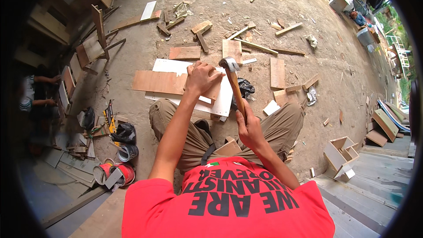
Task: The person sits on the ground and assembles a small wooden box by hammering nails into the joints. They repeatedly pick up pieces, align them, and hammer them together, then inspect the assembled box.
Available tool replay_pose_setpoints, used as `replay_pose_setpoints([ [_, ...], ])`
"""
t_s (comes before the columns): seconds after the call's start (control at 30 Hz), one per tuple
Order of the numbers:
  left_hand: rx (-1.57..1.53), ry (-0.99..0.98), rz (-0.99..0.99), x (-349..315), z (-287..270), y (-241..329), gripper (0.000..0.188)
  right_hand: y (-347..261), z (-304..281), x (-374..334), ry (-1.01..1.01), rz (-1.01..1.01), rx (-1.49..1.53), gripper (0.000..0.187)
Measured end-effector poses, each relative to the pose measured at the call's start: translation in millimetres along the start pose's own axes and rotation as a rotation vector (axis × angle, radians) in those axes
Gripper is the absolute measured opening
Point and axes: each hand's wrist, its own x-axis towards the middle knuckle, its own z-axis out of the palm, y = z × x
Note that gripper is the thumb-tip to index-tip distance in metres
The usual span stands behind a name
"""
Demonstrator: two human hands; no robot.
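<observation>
My right hand (250, 128) is wrapped round the wooden handle of a claw hammer (235, 83). The hammer is raised, its metal head just right of my left hand. My left hand (202, 78) is over the boards in front of me, its fingers pinched together near the right end. Whatever is between those fingertips is too small to make out. Under that hand lies a brown wooden board (158, 82), and beneath it a white board (225, 99) sticks out on several sides. The stack lies just beyond my bent knees.
Wood offcuts (277, 73) and strips (289, 29) lie scattered over the dirt floor. Left of me stand red cans (125, 174), a grey can (128, 152) and a handsaw (110, 119). A small wooden box frame (341, 158) is at right. Another person's hands (52, 102) show far left.
</observation>
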Motion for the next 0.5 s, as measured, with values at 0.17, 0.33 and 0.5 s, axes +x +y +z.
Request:
replay_pose_setpoints([
  [0.17,0.008,0.004,-0.005,1.4,1.9,-1.1,0.034,14.0,1.3,3.8,-0.033,0.033,-0.053,0.044],
  [0.33,0.007,-0.015,-0.003,0.8,0.9,-3.2,0.037,-8.1,-4.5,0.7,0.022,0.038,0.031,0.044],
  [0.5,0.021,-0.051,-0.015,0.5,-6.1,5.6,0.040,11.5,-3.0,4.9,-0.010,-0.012,-0.058,0.045],
])
